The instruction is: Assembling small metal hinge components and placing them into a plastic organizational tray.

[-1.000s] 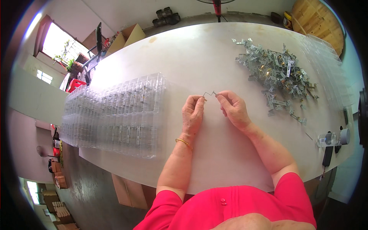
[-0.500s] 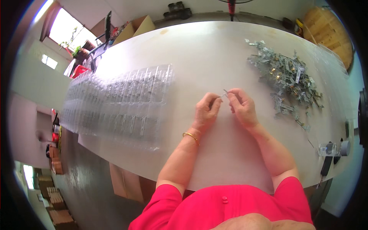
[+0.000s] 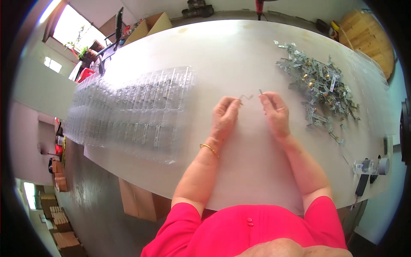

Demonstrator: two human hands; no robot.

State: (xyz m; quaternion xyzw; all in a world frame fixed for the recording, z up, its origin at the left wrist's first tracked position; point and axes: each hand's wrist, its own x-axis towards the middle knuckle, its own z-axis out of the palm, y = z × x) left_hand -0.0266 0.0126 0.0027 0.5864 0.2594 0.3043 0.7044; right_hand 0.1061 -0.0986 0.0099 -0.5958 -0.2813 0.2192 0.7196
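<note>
My left hand (image 3: pixel 225 115) is closed, thumb against fingers, on a small bent metal piece (image 3: pixel 247 97) that sticks out toward the right. Between the thumb and fingers of my right hand (image 3: pixel 277 112) is a small dark metal piece (image 3: pixel 260 91), mostly hidden by the fingertips. The hands are apart, above the middle of the pale table (image 3: pixel 239 55). Right of them lies a tangled pile of small silvery metal parts (image 3: pixel 319 73), a few of them brass-coloured. Clear plastic trays (image 3: pixel 175 128) on the left hold rows of similar metal parts in their compartments.
More clear plastic trays (image 3: pixel 373 85) lie along the right table edge. A clear bottle (image 3: pixel 363 166) and a black object (image 3: pixel 363 185) are near the right front corner. Beyond the far edge stand an open cardboard box (image 3: pixel 156 26) and a round wooden board (image 3: pixel 368 38).
My hands have drawn apart and moved slightly farther from my body. The bent metal piece now shows clearly at my left fingertips, separate from the piece in my right hand.
</note>
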